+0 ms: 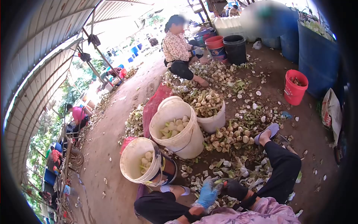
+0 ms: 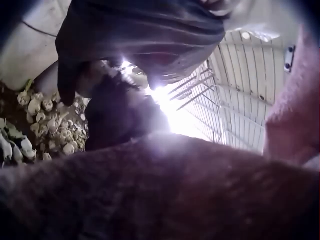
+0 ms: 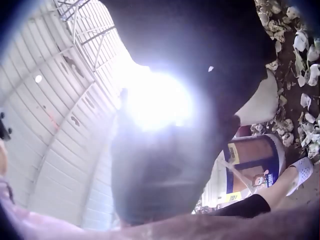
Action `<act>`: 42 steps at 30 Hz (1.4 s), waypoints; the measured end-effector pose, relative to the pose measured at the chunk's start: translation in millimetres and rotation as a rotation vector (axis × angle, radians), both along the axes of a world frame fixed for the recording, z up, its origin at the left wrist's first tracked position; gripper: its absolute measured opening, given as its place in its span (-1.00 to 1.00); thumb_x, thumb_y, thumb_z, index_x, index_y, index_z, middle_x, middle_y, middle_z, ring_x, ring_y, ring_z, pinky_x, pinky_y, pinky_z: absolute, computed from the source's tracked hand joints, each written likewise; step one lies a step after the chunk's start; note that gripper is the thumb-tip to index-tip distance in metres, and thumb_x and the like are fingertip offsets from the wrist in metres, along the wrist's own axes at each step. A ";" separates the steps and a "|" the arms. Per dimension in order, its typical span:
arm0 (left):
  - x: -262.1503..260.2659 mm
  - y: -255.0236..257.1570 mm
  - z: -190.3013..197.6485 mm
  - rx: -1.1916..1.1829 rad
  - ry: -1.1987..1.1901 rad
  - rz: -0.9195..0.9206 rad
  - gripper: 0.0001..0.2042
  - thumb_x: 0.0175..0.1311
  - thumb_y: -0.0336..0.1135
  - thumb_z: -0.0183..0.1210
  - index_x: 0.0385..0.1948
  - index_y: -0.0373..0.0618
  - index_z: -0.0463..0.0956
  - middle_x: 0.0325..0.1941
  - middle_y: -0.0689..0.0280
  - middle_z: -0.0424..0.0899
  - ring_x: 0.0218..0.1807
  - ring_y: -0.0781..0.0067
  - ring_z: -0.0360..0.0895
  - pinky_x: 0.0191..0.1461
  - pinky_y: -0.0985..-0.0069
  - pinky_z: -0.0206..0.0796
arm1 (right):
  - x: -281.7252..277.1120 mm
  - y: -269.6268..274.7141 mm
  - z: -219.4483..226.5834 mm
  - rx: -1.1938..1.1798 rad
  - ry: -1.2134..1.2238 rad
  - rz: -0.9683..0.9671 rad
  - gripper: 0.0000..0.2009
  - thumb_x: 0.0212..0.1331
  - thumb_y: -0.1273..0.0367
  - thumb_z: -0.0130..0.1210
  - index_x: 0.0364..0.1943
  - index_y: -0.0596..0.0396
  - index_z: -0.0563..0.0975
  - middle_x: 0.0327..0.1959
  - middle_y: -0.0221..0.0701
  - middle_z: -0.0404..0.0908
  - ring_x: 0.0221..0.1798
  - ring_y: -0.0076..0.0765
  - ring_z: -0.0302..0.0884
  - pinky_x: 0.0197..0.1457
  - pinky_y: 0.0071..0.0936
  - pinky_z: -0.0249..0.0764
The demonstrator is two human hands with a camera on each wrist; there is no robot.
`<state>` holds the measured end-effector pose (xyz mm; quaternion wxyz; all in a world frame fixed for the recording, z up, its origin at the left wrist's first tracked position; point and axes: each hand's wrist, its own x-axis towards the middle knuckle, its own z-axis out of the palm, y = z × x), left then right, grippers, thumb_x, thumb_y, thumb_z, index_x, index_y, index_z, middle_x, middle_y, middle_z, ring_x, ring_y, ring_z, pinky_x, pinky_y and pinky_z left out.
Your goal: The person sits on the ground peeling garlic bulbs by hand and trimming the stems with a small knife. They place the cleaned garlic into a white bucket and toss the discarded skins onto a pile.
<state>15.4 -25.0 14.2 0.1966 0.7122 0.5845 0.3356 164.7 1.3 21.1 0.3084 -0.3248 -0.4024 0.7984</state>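
In the head view, my left hand [image 1: 208,193], in a light blue glove, is low in front of my lap, its fingers curled. They grip a small vegetable with a green stalk [image 1: 219,182], mostly covered by the fingers. My right hand [image 1: 235,189], in a dark glove, is close beside it, fingers bent toward the stalk; I cannot tell what it holds. Trimmings and peelings [image 1: 238,171] lie below and ahead of both hands. Both wrist views are dark or glaring: a dark glove [image 3: 160,165] fills the right one, and a sleeve [image 2: 290,115] edges the left.
A white-rimmed bucket [image 1: 126,164] and a larger white bucket [image 1: 179,147] hold pale peeled pieces. Behind them another bucket [image 1: 214,123] is heaped with stalked bulbs. Loose bulbs [image 1: 229,136] are piled by my foot. A person [image 1: 177,48] squats ahead; a red bucket [image 1: 294,91] stands right.
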 end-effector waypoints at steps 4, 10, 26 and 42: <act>-6.9 4.5 -8.8 -0.583 -1.221 0.113 -0.70 0.22 -0.32 0.01 -0.06 -0.24 0.35 -0.18 0.28 0.51 -0.18 0.53 0.45 -0.14 0.60 0.35 | 14.7 10.3 -22.5 1.170 -0.216 -0.053 -0.79 -0.10 0.53 0.09 -0.29 0.13 0.52 -0.36 -0.24 0.51 -0.35 -0.17 0.48 -0.24 -0.41 0.43; -18.8 22.4 35.2 -0.529 -1.481 0.111 -0.67 0.24 -0.28 -0.11 -0.03 -0.26 0.30 -0.08 0.20 0.48 -0.09 0.34 0.47 -0.04 0.39 0.37 | 63.4 24.7 -45.8 0.576 -0.757 0.008 -0.52 0.07 0.11 -0.03 -0.05 0.23 0.36 -0.37 -0.13 0.53 -0.38 -0.26 0.51 -0.38 -0.31 0.41; -4.5 6.9 39.5 -0.505 -1.446 -0.011 -0.83 0.17 -0.46 0.02 -0.20 -0.20 0.36 -0.05 0.13 0.47 -0.08 0.40 0.46 0.00 0.51 0.36 | 21.1 30.0 -36.2 0.031 -0.090 -0.577 -0.88 -0.02 0.43 -0.02 -0.41 0.19 0.47 -0.54 -0.21 0.47 -0.47 -0.11 0.43 -0.40 -0.36 0.35; -29.6 28.9 27.4 -0.474 -1.376 0.358 -0.77 0.23 -0.28 -0.04 -0.16 -0.16 0.40 -0.22 0.27 0.54 -0.20 0.42 0.51 -0.27 0.61 0.43 | 9.7 4.6 6.7 0.125 0.173 0.180 -0.86 0.07 0.42 -0.03 -0.34 0.21 0.46 -0.51 -0.45 0.49 -0.48 -0.61 0.41 -0.42 -0.64 0.37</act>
